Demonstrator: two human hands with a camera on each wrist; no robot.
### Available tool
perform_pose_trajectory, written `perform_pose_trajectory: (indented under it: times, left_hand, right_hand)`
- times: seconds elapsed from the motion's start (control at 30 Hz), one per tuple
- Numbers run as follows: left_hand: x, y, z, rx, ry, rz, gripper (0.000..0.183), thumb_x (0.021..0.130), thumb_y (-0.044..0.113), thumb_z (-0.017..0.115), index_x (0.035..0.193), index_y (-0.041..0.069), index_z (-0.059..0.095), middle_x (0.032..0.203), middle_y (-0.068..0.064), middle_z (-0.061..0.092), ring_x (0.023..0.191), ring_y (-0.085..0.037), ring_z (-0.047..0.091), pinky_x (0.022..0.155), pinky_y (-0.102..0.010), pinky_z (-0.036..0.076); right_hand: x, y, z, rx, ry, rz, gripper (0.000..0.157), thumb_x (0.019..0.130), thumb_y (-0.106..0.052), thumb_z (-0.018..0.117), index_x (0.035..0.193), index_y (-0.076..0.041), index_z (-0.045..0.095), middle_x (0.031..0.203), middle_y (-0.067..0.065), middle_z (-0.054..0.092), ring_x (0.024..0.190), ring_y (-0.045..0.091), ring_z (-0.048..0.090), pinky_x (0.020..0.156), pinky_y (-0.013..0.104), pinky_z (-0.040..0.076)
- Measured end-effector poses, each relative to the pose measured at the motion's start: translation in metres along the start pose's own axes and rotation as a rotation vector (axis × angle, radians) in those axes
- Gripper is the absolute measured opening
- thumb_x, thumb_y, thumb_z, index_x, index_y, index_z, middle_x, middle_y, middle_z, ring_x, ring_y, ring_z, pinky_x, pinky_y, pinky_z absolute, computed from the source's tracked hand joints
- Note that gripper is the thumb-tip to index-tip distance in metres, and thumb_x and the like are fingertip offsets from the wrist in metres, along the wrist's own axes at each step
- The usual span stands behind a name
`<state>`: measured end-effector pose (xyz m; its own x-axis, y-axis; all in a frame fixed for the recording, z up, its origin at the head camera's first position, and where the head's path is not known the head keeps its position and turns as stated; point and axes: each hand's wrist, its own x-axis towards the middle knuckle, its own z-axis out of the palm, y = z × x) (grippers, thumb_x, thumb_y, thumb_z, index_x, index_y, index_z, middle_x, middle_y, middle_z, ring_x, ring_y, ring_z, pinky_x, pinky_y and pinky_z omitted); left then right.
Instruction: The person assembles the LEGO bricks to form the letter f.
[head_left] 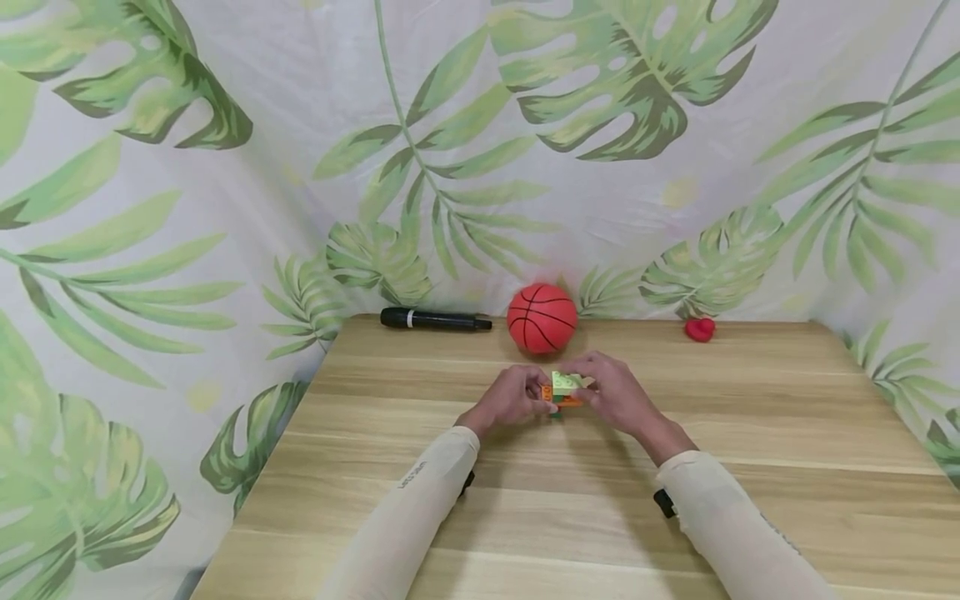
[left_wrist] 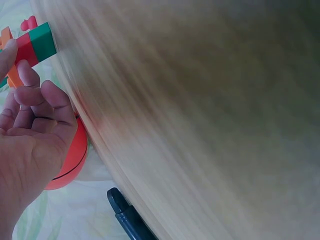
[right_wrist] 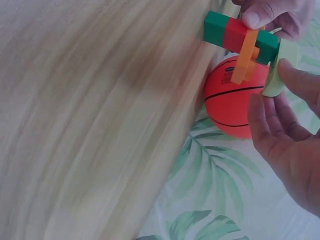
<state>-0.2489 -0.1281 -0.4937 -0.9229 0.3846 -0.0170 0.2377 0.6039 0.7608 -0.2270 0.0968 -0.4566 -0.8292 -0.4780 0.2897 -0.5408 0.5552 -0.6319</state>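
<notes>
A stack of toy building blocks (right_wrist: 235, 34) is held between both hands near the middle of the table. In the right wrist view it runs from a green end block through a red block and a wide orange piece (right_wrist: 245, 57) to another green block. A pale green block (head_left: 566, 382) caps the stack. My left hand (head_left: 513, 395) pinches the stack by the red and orange pieces, its thumb showing in the right wrist view. With thumb and fingers, my right hand (head_left: 609, 390) grips the pale green block. The left wrist view shows the green end block (left_wrist: 43, 42) above the tabletop.
Just behind the hands a red toy basketball (head_left: 542, 318) sits on the wooden table (head_left: 420, 383). A black microphone (head_left: 435, 320) lies at the back left edge. Toward the back right is a small red object (head_left: 700, 330). Leaf-patterned cloth (head_left: 450, 125) hangs behind.
</notes>
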Motion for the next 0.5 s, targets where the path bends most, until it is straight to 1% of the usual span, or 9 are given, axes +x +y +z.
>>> perform_pose_trajectory:
  times: [0.17,0.3,0.4,0.5]
  left_hand:
    - [-0.0011,-0.0013,0.0007,-0.01,-0.004,0.0,0.025,0.089,0.014,0.089,0.109,0.006,0.075,0.095,-0.004,0.072,0.085,-0.01,0.062,0.077,-0.021,0.053]
    - [-0.0012,-0.0015,-0.0004,-0.014,-0.004,0.01,0.024,0.089,0.014,0.089,0.107,0.006,0.075,0.093,-0.004,0.072,0.082,-0.01,0.062,0.075,-0.022,0.053]
    - [-0.0009,-0.0007,-0.0011,0.0,-0.001,0.009,0.026,0.089,0.015,0.09,0.108,0.005,0.075,0.094,-0.005,0.072,0.083,-0.01,0.061,0.076,-0.022,0.053]
    - [-0.0005,0.0003,-0.0008,0.012,-0.002,0.006,0.029,0.089,0.015,0.09,0.112,0.004,0.075,0.096,-0.005,0.073,0.085,-0.01,0.062,0.077,-0.022,0.053]
  right_hand:
    - [-0.0027,-0.0005,0.0016,-0.041,-0.003,0.007,0.04,0.091,0.009,0.078,0.129,-0.002,0.076,0.123,0.016,0.07,0.113,0.036,0.069,0.089,0.048,0.062]
    - [-0.0016,-0.0029,0.0016,-0.123,-0.007,-0.023,0.041,0.09,0.006,0.081,0.13,-0.002,0.076,0.122,0.015,0.07,0.113,0.036,0.07,0.094,0.052,0.06]
    - [-0.0006,-0.004,0.0009,-0.169,-0.012,-0.032,0.04,0.09,0.003,0.082,0.13,-0.003,0.076,0.122,0.014,0.07,0.113,0.034,0.07,0.097,0.053,0.059]
    - [-0.0008,-0.0028,0.0001,-0.157,-0.017,-0.027,0.04,0.091,0.003,0.082,0.13,-0.003,0.076,0.123,0.014,0.07,0.114,0.035,0.07,0.097,0.054,0.059]
